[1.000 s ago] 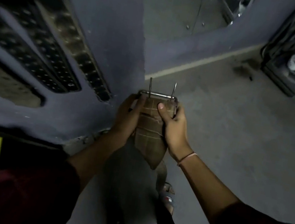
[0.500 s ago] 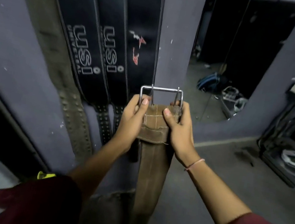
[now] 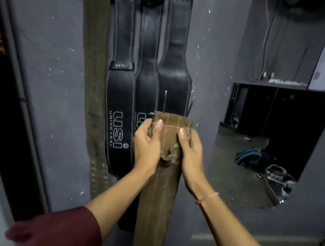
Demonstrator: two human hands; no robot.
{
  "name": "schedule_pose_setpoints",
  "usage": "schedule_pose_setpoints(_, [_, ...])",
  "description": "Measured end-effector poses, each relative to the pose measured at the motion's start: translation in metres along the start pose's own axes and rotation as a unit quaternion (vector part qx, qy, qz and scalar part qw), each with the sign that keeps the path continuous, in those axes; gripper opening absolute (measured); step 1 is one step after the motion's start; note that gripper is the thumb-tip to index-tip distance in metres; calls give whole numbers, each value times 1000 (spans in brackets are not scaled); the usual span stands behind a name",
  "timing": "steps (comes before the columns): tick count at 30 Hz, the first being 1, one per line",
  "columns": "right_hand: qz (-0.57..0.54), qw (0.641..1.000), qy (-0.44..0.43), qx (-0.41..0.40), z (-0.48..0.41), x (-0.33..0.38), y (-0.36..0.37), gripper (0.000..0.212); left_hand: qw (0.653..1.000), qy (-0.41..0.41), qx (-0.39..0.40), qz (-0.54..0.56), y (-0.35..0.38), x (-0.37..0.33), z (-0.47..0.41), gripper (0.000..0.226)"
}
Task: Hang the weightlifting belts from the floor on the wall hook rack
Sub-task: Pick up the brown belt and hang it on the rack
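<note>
4 belts [image 3: 117, 102] hang on wall already; left hand [image 3: 147, 142] and right hand [image 3: 190, 149] both grip brown belt [image 3: 158, 198] buckle end (hook out of view), not yet hung.

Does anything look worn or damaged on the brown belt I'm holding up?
Yes. The brown belt, gripped by the left hand and right hand, has a frayed, ragged flap edge just below the buckle fold.
</note>
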State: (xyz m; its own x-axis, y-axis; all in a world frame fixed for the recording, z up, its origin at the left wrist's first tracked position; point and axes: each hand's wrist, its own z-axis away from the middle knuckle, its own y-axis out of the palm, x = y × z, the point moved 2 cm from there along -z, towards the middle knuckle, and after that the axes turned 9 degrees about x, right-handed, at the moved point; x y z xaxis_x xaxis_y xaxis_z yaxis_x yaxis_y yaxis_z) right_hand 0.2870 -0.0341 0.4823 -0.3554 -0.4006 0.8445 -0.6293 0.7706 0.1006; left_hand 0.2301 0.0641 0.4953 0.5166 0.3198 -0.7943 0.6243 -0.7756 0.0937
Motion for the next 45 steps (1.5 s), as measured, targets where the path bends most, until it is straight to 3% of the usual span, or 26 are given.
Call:
schedule_pose_setpoints(4, [-22, 997, 59, 52, 33, -51, -1, 35, 999, 1, -24, -23, -4, 3, -13, 18])
schedule_pose_setpoints(7, [-49, 987, 124, 87, 51, -83, 3, 21, 999, 3, -37, -32, -12, 1, -29, 23])
schedule_pose_setpoints(10, [-32, 997, 68, 34, 11, -56, 11, 18, 998, 16, -36, -43, -21, -5, -40, 25])
schedule_pose_setpoints(14, [-38, 998, 8, 49, -21, -18, 27, 29, 997, 0, -59, -58, -31, -15, -62, 26])
schedule_pose_setpoints(20, [-68, 992, 109, 9, 30, -76, 30, 17, 990, -56, -82, -98, -36, -20, -83, 39])
schedule_pose_setpoints(23, [-65, 994, 84, -29, 19, -63, 31, 18, 991, -83, -44, -100, -43, -20, -85, 50])
schedule_pose_setpoints(26, [-61, 997, 33, -35, -5, -30, 37, 20, 994, -64, -34, -81, -48, -26, -80, 55])
schedule_pose_setpoints(30, [-54, 998, -20, -24, -38, 13, 51, 21, 996, 11, 28, -84, -42, -33, -52, 31])
schedule_pose_setpoints(32, [-50, 998, -37, -16, -52, 30, 60, 21, 992, 44, 14, -115, -46, -33, -45, 25])
schedule_pose_setpoints(37, [-28, 997, -61, -29, -86, 66, 74, 12, 984, 77, 40, -156, -58, -3, -9, 28])
schedule_pose_setpoints(42, [21, 995, -99, -10, -77, 80, 73, 16, 985, 91, -19, -143, -54, 1, 2, 30])
schedule_pose_setpoints(45, [10, 996, -85, -2, -45, 62, 65, 21, 981, 124, -8, -151, -54, -12, 0, 32])
